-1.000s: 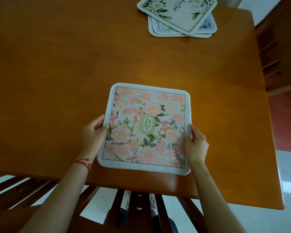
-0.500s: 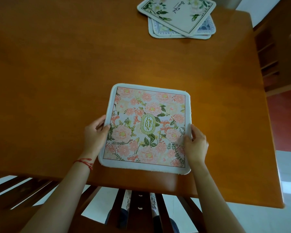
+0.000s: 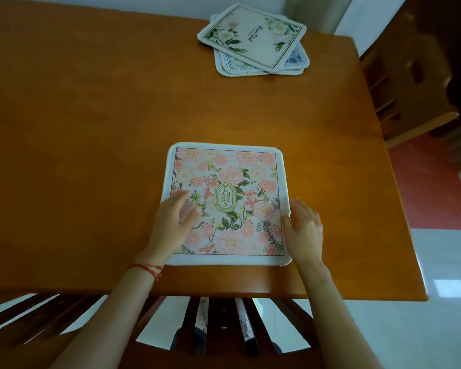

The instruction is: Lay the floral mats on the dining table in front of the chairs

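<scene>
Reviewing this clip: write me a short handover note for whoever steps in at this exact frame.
Left hand: open, fingers flat on the pink GARDEN mat.
Right hand: open, at the mat's right edge, no grip.
Done: that mat lies flat on the dining table near its front edge, in front of the near chair.
Left: the stack of mats at the far right of the table is not yet laid out; another chair stands at the right side.

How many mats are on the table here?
3 visible: pink mat at the near edge under both hands, white mat topping a far-right pile over a blue-bordered mat; more may hide beneath.
</scene>
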Available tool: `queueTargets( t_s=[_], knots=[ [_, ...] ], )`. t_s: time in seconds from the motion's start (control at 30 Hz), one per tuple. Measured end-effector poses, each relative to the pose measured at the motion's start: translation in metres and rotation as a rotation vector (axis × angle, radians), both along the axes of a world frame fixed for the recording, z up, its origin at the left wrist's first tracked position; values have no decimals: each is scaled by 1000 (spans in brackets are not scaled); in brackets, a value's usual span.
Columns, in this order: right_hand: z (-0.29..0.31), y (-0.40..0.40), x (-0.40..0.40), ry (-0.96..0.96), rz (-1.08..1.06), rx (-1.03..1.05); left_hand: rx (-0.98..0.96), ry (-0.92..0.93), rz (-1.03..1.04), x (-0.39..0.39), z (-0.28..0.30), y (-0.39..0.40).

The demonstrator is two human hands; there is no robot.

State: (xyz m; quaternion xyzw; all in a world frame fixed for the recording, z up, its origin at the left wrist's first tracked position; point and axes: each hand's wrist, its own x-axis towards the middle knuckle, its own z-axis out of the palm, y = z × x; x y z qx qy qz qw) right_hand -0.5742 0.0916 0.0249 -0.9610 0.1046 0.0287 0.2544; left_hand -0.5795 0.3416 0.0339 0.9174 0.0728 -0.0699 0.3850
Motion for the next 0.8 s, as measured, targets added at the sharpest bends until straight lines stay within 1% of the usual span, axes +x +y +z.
queueTargets(
  t_s=[0.23, 0.33, 0.43, 0.6, 0.8],
  knots=[
    [25, 1, -33, -56, -27, -60, 175, -98, -283, -10, 11, -19],
    [34, -2, -48, -77, -48, -75, 233, -123, -362, -15, 16, -29],
    [42, -10, -63, -58, -75, -99, 284, -154, -430, -20, 20, -40],
    [48, -30, -87, -109, -161, -119, 298, -190, -513, -27, 28, -66],
    [59, -68, -125, -161, -271, -122, 304, -230, -621, -39, 37, -117]
  ],
)
